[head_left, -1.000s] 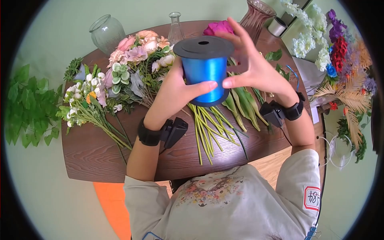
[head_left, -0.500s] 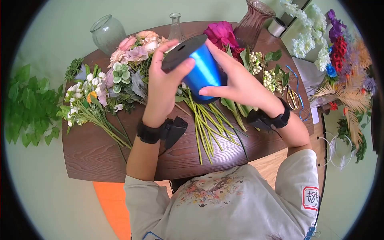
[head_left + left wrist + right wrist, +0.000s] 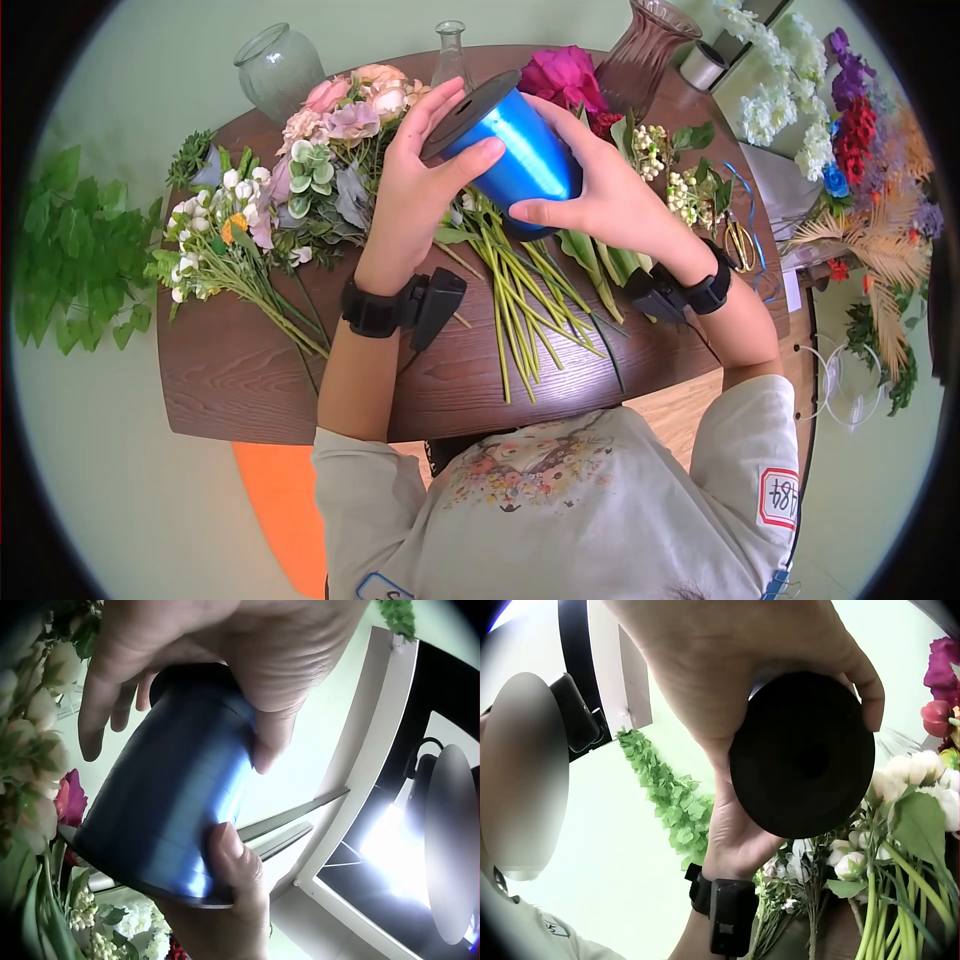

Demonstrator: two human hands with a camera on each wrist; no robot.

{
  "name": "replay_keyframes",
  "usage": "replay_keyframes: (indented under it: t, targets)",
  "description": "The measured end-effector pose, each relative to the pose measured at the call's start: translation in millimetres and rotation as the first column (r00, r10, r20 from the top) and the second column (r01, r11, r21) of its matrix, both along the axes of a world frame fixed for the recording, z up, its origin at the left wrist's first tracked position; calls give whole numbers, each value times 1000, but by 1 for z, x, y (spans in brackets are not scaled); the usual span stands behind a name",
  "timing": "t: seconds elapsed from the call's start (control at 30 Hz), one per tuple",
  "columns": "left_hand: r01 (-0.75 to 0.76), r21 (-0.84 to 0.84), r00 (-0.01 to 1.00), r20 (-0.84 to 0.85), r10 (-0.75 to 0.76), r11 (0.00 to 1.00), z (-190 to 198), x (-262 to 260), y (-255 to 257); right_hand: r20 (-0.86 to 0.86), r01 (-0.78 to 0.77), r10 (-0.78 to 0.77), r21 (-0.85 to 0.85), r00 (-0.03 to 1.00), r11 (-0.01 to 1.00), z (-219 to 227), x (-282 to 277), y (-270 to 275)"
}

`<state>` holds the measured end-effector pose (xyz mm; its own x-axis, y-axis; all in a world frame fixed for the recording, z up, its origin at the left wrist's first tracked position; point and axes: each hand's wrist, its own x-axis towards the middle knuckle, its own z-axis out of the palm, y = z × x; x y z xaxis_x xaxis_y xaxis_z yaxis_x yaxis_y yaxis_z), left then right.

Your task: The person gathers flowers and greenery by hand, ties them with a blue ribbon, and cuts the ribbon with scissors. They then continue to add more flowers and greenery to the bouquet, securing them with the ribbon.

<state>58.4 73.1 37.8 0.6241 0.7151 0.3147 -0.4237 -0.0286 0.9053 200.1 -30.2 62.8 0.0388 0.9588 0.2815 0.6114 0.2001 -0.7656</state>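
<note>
A spool of shiny blue ribbon with black end discs is held tilted above the table, its upper disc toward the left. The left hand grips the upper end, thumb on the blue side. Around the lower end curls the right hand, its thumb on the ribbon. The left wrist view shows the spool between the left hand above and the right hand below. In the right wrist view the black disc faces the camera, under the right hand.
Green stems lie below the spool on the brown table. Pink and white flowers are at the left, a magenta flower behind. Glass vases stand at the back; scissors and a loose blue ribbon lie right.
The spool has gone from upright to tilted, its top leaning left. The left hand has moved up to its top end, and the right hand has closed round the lower part.
</note>
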Motion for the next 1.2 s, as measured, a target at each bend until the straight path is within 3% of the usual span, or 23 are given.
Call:
replay_keyframes:
  t: [0.03, 0.1, 0.2, 0.37, 0.43, 0.47, 0.53, 0.6, 0.67, 0.7, 0.8, 0.87, 0.9, 0.97, 1.0, 1.07, 1.2]
  targets:
    - [1, 0, 1000, 0, -1, 1000, 0, -2, 1, 36, 6, -9, 78, 999, 997, -3, 0, 0]
    - [7, 86, 994, -109, 2, 996, 9, -6, -1, 66, 7, -12, 85, 998, 996, -1, -1, 0]
    - [-9, 174, 994, -107, 28, 985, 8, -8, 1, 154, 7, -23, 107, 988, 994, 0, -3, -2]
    - [13, 131, 993, -116, 3, 991, 8, -8, 1, 185, -3, -13, 89, 983, 996, -1, 0, -3]
    - [21, 110, 996, -93, -11, 994, 6, -8, 4, -157, -101, 81, -122, 984, 987, 1, 6, -2]
    - [41, 77, 997, -75, -35, 996, 5, -9, 5, -156, -100, 81, -121, 984, 988, 0, 8, -1]
    - [60, 44, 997, -56, -58, 997, 5, -9, 5, -465, -198, 98, -172, 880, 965, -4, 14, 1]
    - [112, 14, 994, -11, -112, 994, 6, -8, 4, -513, -222, 58, -264, 856, 938, -4, 18, 0]
    - [129, 15, 992, -6, -129, 992, 7, -9, 3, -719, -377, 74, -271, 691, 886, -5, 18, 0]
    - [149, 14, 989, -3, -149, 989, 8, -9, 2, -719, -378, 76, -270, 691, 886, -6, 18, 0]
    - [51, 127, 994, -102, -38, 991, 10, -10, 0, -684, -297, 55, -242, 728, 924, -6, 16, 1]
    - [56, 166, 993, -114, -37, 985, 8, -10, 3, -263, -95, 70, -83, 962, 992, -3, 8, 0]
    - [61, 205, 991, -126, -35, 977, 7, -10, 5, -263, -94, 70, -83, 962, 992, -1, 5, -1]
    - [65, 230, 987, -157, -29, 971, 10, -13, 6, -56, 16, -19, -54, 998, 998, 2, -3, -4]
    - [71, 254, 982, -187, -23, 965, 11, -14, 6, -56, 15, -18, -54, 998, 998, 1, -6, -5]
    - [58, 251, 982, -190, -10, 966, 13, -14, 4, 311, 89, -158, 225, 937, 970, 0, -10, -7]
    - [40, 261, 982, -187, 10, 965, 11, -14, 5, 303, 110, -180, 234, 936, 966, -1, -14, -8]
